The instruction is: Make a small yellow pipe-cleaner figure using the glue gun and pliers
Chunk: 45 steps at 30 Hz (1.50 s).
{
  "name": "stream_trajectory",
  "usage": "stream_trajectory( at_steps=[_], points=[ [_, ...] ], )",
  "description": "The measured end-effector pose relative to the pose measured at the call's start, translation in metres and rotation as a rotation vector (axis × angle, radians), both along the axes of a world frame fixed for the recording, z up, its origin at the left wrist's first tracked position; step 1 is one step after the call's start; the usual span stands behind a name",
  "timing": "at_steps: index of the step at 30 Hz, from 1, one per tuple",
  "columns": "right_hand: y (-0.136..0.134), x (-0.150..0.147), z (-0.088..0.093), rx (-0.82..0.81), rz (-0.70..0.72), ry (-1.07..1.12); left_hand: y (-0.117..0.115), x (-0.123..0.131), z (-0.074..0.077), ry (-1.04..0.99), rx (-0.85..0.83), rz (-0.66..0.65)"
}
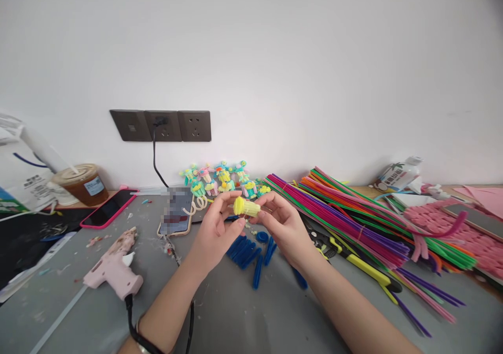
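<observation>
Between my two hands, above the grey mat, is a small yellow pipe-cleaner piece (247,207) with a rounded end at the left and a ribbed body. My left hand (218,225) pinches its rounded end, while the fingers of my right hand (285,223) close on the ribbed end. Below the hands lie several short blue pipe-cleaner pieces (243,252) and a small blue coil (261,236). Behind them stands a group of small pastel pipe-cleaner figures (223,178). The fingertips partly cover the yellow piece.
A pink glue gun (113,270) with a black cord lies at left, near phones (110,207) and a drink cup (80,184). Pliers with yellow handles (363,267) and bundles of coloured pipe cleaners (338,218) lie at right. A wall socket (161,125) holds a plug.
</observation>
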State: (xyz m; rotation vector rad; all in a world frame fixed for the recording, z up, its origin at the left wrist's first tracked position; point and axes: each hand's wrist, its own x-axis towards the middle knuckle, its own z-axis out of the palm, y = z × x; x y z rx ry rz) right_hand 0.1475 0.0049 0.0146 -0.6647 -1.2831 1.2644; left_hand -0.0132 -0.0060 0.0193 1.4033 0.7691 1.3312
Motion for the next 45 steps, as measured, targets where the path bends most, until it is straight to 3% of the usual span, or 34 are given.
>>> stream_trajectory(
  at_steps=[7, 11, 33, 40, 45],
  points=[
    [0.0006, 0.0001, -0.0022, 0.009, -0.080, -0.031, 0.0053, -0.0045, -0.0040, -0.002, 0.017, 0.216],
    [0.0014, -0.0002, -0.0029, 0.023, -0.129, -0.013, 0.0061, -0.0069, -0.0048, 0.012, 0.042, 0.259],
    [-0.0004, -0.0004, -0.0016, 0.033, -0.265, -0.027, 0.0020, -0.0050, -0.0021, -0.012, 0.060, 0.217],
    [-0.0034, -0.0007, -0.0015, 0.101, -0.214, -0.080, 0.0014, -0.0066, -0.0018, -0.010, 0.062, 0.223],
    [-0.0027, -0.0016, -0.0034, 0.211, -0.263, -0.167, 0.0022, -0.0057, -0.0024, -0.017, 0.044, 0.214]
  ],
)
